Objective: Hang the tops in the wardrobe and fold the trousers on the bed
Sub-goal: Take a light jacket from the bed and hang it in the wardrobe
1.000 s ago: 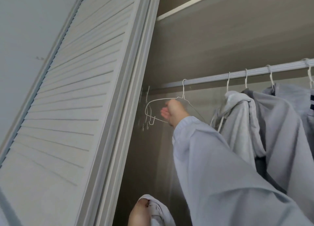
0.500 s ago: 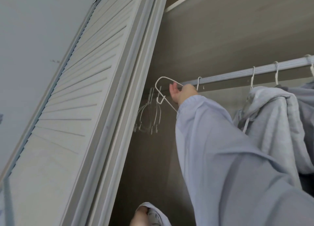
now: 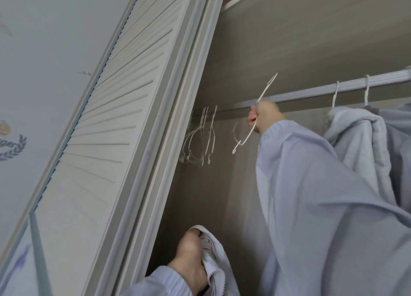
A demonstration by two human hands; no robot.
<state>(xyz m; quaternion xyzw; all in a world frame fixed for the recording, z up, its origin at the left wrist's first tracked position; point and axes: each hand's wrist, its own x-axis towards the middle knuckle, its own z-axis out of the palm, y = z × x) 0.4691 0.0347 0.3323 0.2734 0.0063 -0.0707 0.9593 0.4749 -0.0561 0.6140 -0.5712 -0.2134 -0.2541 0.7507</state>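
R hand grips white hanger just below rail, w/ spare hangers left of rail's end; L hand clutches pale top well below rail.

The person wore a loose, pale blue-grey long-sleeved top whose right sleeve hung in wide, soft folds behind the right grip, and whose left sleeve ended in a ribbed cuff just below the left grip.
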